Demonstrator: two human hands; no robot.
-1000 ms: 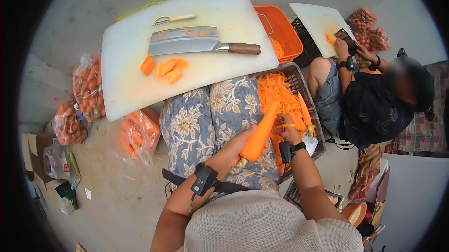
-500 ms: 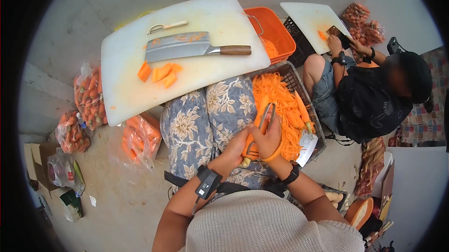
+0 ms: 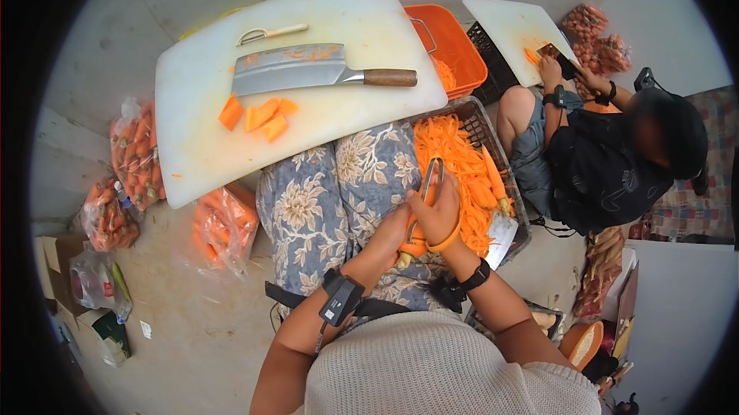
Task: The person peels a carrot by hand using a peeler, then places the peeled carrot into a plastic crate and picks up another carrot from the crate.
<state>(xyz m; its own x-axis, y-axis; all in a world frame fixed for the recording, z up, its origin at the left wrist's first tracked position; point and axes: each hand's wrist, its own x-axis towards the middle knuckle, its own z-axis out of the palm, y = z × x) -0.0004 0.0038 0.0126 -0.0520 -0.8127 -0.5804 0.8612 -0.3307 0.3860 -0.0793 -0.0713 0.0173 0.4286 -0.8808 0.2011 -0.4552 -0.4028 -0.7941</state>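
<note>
My left hand (image 3: 385, 239) is closed around a carrot (image 3: 413, 248) held over my lap, its stem end pointing toward me. In my right hand (image 3: 439, 213) is a metal peeler (image 3: 429, 176), lying along the carrot; the fingers wrap its handle and hide part of the carrot. Just beyond my right hand, orange carrot peelings (image 3: 446, 138) fill a dark crate (image 3: 485, 126). Whole carrots (image 3: 493, 172) and a metal blade (image 3: 502, 236) lie on the crate's right side.
A white cutting board (image 3: 192, 138) ahead bears a cleaver (image 3: 292, 68), another peeler (image 3: 273, 31) and carrot chunks (image 3: 265, 115). An orange bin (image 3: 469, 45) stands behind the crate. Bagged carrots (image 3: 138, 157) sit at left. At right, a person (image 3: 608, 161) cuts on another board (image 3: 500, 22).
The peeler has shifted slightly and its frame looks narrower, as if turned. Both hands stay around the carrot. The whole view has moved a little.
</note>
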